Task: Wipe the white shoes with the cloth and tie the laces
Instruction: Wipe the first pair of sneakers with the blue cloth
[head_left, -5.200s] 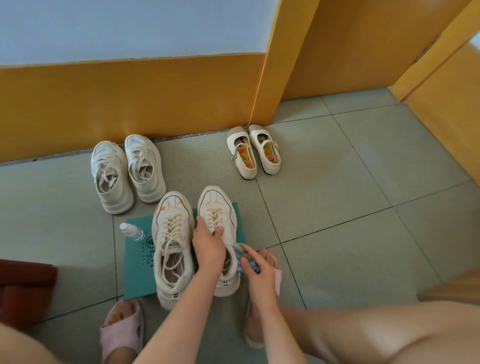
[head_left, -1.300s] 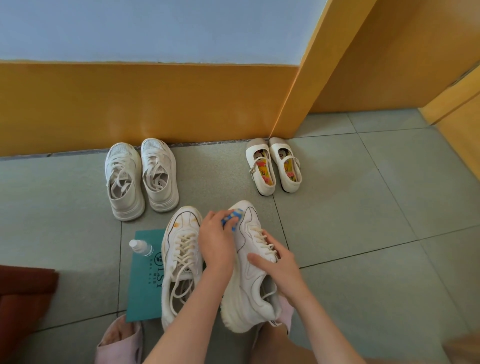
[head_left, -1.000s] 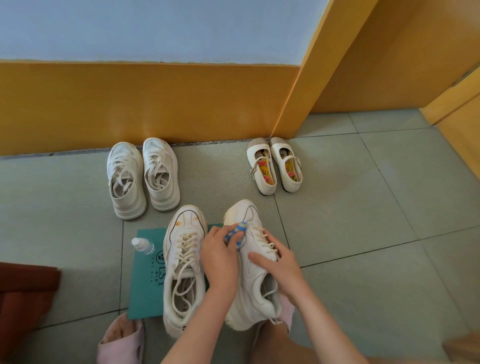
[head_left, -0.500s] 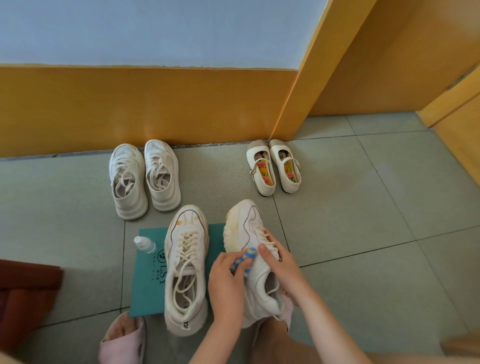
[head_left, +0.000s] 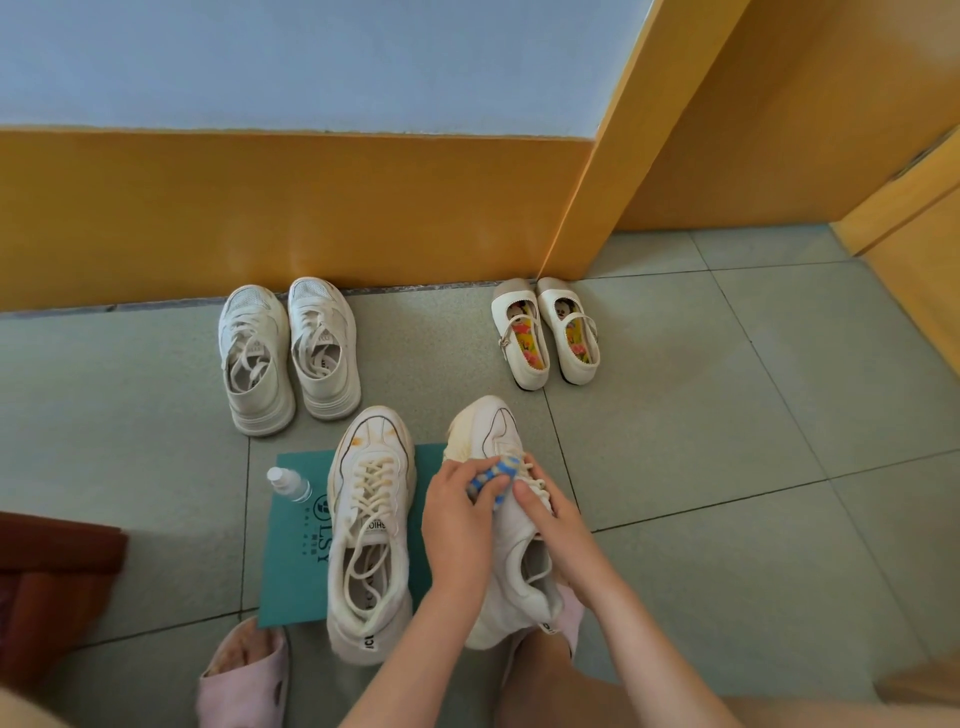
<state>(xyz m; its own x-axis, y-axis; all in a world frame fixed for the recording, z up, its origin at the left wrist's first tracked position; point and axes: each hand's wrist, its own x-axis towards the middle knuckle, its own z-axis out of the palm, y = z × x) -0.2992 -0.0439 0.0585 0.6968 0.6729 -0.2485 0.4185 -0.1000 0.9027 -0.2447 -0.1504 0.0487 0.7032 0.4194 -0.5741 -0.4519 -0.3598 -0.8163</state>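
Grey-green floor tiles (head_left: 727, 415) run up to a yellow skirting wall (head_left: 260, 208) with pale blue above. Near the middle, a teal mat (head_left: 296, 561) lies on the floor with one white lace-up shoe (head_left: 371, 519) flat on it, laces loose. A small spray bottle (head_left: 288, 484) lies at the mat's far left corner.

Just right of that shoe, its partner, the tilted shoe (head_left: 488, 431), points its toe away. The left hand (head_left: 457, 519) pinches a blue-and-white cloth (head_left: 496, 475) against the laced upper. The right hand (head_left: 556, 519) grips this shoe from the right, thumb on the tongue.

Farther off by the wall stand a pair of white sneakers (head_left: 285, 353) at left and a pair of cream strap shoes (head_left: 545, 332) at right. A pink slipper (head_left: 244, 675) shows at the near edge.
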